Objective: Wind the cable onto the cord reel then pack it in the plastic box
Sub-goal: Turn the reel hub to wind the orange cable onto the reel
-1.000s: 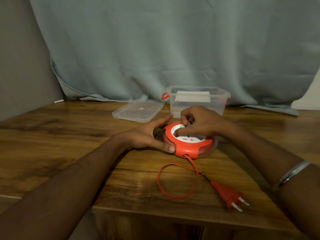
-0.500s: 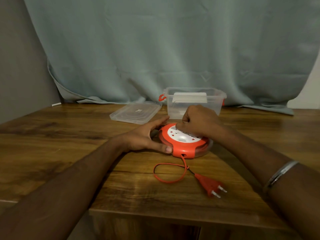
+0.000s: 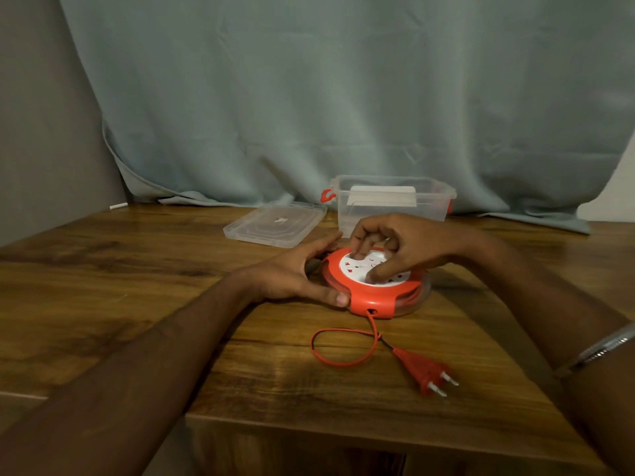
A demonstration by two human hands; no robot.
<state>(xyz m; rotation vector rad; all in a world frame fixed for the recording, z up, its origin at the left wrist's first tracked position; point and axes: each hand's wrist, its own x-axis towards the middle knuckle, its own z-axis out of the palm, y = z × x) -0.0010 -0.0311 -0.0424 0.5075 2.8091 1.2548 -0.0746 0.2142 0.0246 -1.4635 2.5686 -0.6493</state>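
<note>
While my left hand (image 3: 292,276) cups the near-left rim of the cord reel (image 3: 376,288) on the wooden table (image 3: 137,286), thumb and fingers spread around its edge, my right hand (image 3: 402,247) curls over the white top, fingertips pressing into it. A short cable (image 3: 338,352) loop and plug (image 3: 424,371) lie just in front. The plastic box (image 3: 395,204) stands open just behind, its lid (image 3: 275,223) beside it.

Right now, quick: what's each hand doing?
Left hand: holds the round orange cord reel by its side, thumb and fingers around the rim.
Right hand: curled fingertips press the reel's white centre disc.
</note>
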